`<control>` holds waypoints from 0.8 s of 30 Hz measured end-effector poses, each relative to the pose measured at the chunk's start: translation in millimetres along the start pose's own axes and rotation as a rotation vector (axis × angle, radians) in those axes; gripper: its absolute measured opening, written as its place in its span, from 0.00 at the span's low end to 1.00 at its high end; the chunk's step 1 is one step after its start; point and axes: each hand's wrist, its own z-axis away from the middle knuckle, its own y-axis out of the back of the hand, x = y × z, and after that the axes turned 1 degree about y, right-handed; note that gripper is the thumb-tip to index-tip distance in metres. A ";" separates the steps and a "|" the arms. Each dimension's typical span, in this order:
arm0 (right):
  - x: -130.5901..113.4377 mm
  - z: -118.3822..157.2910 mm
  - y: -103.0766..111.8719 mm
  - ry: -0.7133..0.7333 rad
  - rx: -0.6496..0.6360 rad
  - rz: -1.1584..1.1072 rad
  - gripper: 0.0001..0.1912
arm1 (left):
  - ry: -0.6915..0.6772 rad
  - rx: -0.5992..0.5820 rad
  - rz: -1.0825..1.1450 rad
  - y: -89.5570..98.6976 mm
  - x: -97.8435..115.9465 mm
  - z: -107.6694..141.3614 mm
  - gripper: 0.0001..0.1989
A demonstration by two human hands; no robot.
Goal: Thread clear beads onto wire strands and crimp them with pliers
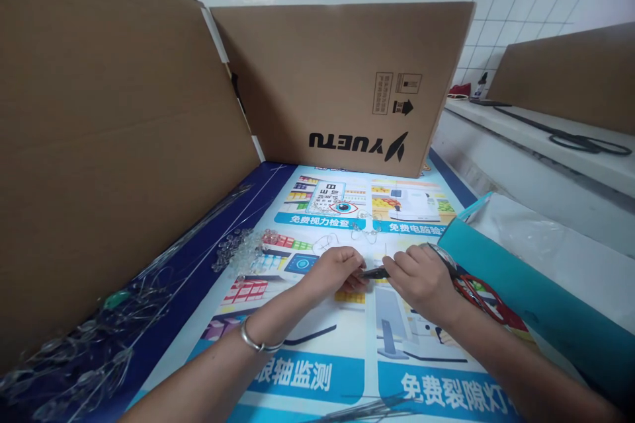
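My right hand (419,281) is closed around a dark-tipped tool (376,273) that looks like pliers; its tip points left and meets my left fingertips. My left hand (342,268), with a silver bangle on the wrist, is closed in a pinch; what its fingers hold is hidden. Just beyond both hands, thin wire loops with clear beads (366,228) lie on the printed sheet. A pile of clear beads (243,252) sits to the left of my left hand. Red looped handles (479,297) show beside my right wrist; whether they belong to the tool I cannot tell.
Cardboard panels (347,79) stand at the back and left. An open teal box (536,297) with clear plastic inside is at right. Beaded wire pieces (84,363) lie at lower left, and loose wires (367,408) at the front edge. Black scissors (585,142) rest on a ledge.
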 end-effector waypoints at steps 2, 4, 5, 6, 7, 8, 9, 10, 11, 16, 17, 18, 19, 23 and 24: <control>0.0 -0.8 2.2 0.050 0.008 0.024 0.09 | 0.012 -0.010 0.015 -1.5 2.8 2.4 0.14; -0.5 -1.3 3.4 0.078 0.026 0.026 0.09 | 0.021 -0.020 0.031 -2.6 4.3 4.1 0.15; -0.7 -1.5 3.8 0.088 0.034 0.024 0.09 | 0.026 -0.028 0.041 -3.1 4.6 4.8 0.15; -1.0 -1.6 4.1 0.097 0.040 0.025 0.09 | 0.031 -0.038 0.051 -3.6 4.4 5.2 0.15; -1.3 -1.6 4.4 0.108 0.043 0.027 0.09 | 0.037 -0.048 0.063 -4.1 4.0 5.5 0.15; -1.6 -1.6 4.6 0.119 0.044 0.029 0.09 | 0.043 -0.057 0.075 -4.4 3.3 5.6 0.16; -2.0 -1.5 4.9 0.126 0.042 0.030 0.10 | 0.050 -0.063 0.086 -4.7 2.4 5.5 0.16; -2.3 -1.5 5.1 0.132 0.042 0.028 0.10 | 0.057 -0.067 0.097 -4.8 1.4 5.4 0.16; -2.7 -1.4 5.3 0.135 0.044 0.022 0.10 | 0.064 -0.069 0.107 -4.8 0.4 5.2 0.17; -5.1 -1.7 6.1 0.151 0.054 0.000 0.10 | 0.085 -0.073 0.144 -3.7 -2.8 4.7 0.17; -5.5 -1.9 6.1 0.154 0.055 0.008 0.10 | 0.084 -0.074 0.148 -3.7 -3.0 4.9 0.17; -5.9 -2.0 6.0 0.159 0.054 0.018 0.10 | 0.083 -0.075 0.151 -3.9 -3.0 5.1 0.16; -6.2 -2.0 5.8 0.164 0.052 0.028 0.10 | 0.082 -0.076 0.153 -4.1 -2.9 5.3 0.16; -6.7 -2.1 4.9 0.164 0.053 0.016 0.09 | 0.077 -0.082 0.160 -5.5 -2.2 6.1 0.16; -6.8 -2.1 4.7 0.160 0.057 0.003 0.09 | 0.078 -0.083 0.162 -5.7 -2.1 6.1 0.16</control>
